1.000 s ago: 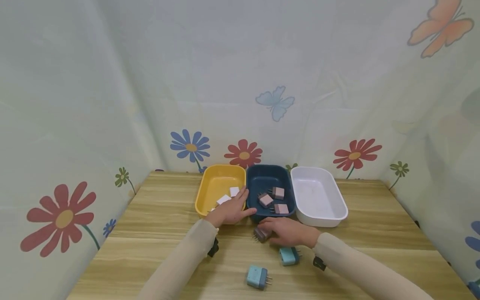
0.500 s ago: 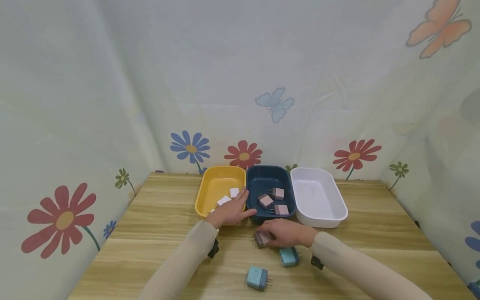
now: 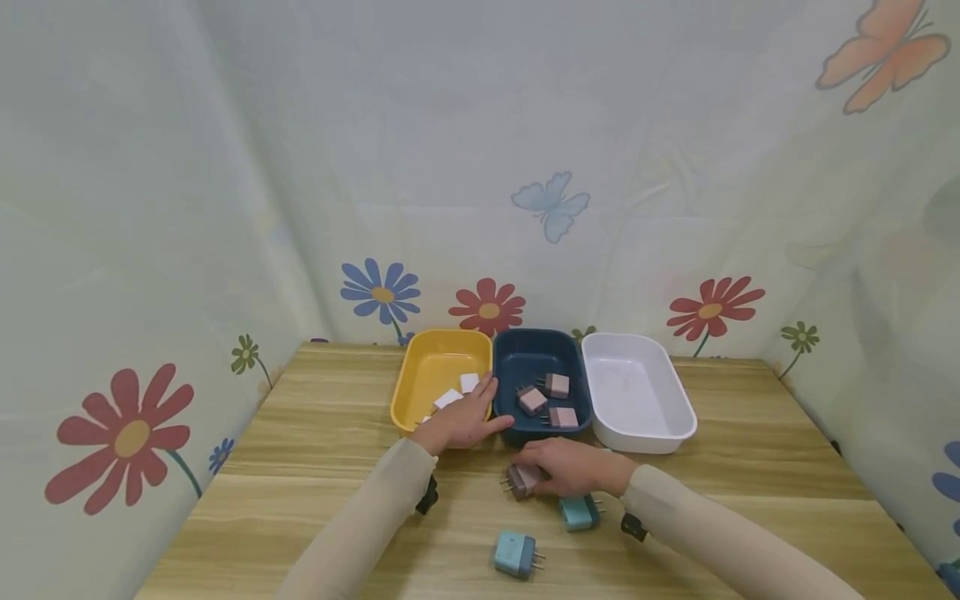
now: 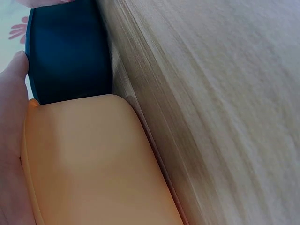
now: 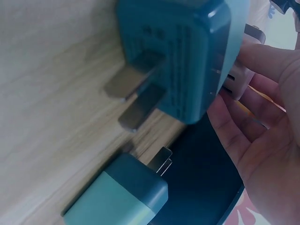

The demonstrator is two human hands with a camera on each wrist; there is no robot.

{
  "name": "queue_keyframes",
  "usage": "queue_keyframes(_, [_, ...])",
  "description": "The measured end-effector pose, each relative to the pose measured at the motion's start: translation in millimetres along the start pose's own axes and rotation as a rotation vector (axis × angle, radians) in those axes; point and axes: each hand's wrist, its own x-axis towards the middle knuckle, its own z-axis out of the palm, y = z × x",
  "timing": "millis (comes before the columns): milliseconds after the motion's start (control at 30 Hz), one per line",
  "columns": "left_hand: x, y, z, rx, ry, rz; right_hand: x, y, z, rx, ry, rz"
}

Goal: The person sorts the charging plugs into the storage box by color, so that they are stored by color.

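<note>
My left hand (image 3: 462, 419) rests over the near rims of the yellow tray (image 3: 401, 387) and the navy tray (image 3: 513, 350), its fingers straight. In the left wrist view it lies along the yellow tray's rim (image 4: 29, 178). With thumb and fingers, my right hand (image 3: 573, 467) pinches a pink wall charger (image 3: 522, 479) in front of the navy tray. The right wrist view shows that pink charger (image 5: 240, 77) between thumb and fingertips. Two teal chargers, one by the right wrist (image 3: 577, 512) and one nearer me (image 3: 514, 554), lie on the table.
Three pink chargers, one in front (image 3: 562, 418), lie inside the navy tray. White chargers (image 3: 447, 399) lie in the yellow tray. A white tray (image 3: 678, 408) stands at the right of the row. Another teal charger (image 3: 604, 450) shows behind the right hand.
My right hand has come slightly toward me, and its fingers have closed round the pink charger, which has shifted a little nearer. The left hand has stayed on the trays.
</note>
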Motion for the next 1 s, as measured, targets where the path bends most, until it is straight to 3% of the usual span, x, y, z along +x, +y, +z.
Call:
queue_keyframes(367, [1.3,0.1,-0.8,0.004,0.003,0.003,-6.9,-4,-4,-0.003,0.041,-0.042])
queue_keyframes(633, [0.4,-0.1,-1.7,0.002,0.0,0.004,-12.5,-2,-11,0.049,0.078,0.013])
queue_keyframes(1000, [0.1,-0.4,-0.5,-0.004,0.0,0.013,-23.1,-3,-16,0.048,0.096,-0.006])
